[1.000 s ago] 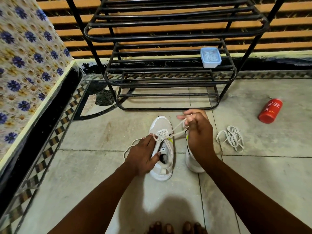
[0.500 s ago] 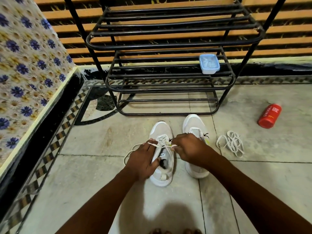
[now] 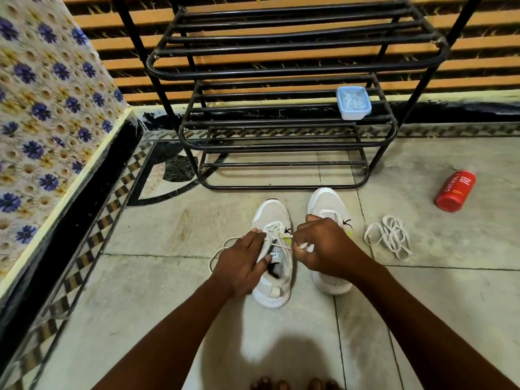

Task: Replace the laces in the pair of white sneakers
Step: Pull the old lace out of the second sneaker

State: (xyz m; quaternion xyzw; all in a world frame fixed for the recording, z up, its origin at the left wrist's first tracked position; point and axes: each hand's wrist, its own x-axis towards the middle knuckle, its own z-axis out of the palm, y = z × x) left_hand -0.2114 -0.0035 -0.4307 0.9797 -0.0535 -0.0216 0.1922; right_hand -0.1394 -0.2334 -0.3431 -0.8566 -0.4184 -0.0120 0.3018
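Note:
Two white sneakers stand side by side on the tiled floor, toes pointing away from me. My left hand (image 3: 242, 263) rests on the left sneaker (image 3: 272, 288), fingers flat along its left side and tongue. A white lace (image 3: 277, 240) crosses this shoe's eyelets, and its loose end loops on the floor to the left. My right hand (image 3: 326, 249) is closed on the lace's right end, just right of the eyelets, and covers the middle of the right sneaker (image 3: 326, 202). A loose bundle of white laces (image 3: 389, 237) lies on the floor to the right.
A black metal shoe rack (image 3: 281, 130) stands just beyond the sneakers, with a pale blue lidded box (image 3: 353, 102) on a shelf. A red can (image 3: 455, 191) lies on the floor at the right. A flower-patterned ledge (image 3: 42, 108) runs along the left. My toes show at the bottom edge.
My right hand came down from a raised pull beyond the shoes to just beside the left sneaker's eyelets, still gripping the lace. My left hand stayed on the left sneaker.

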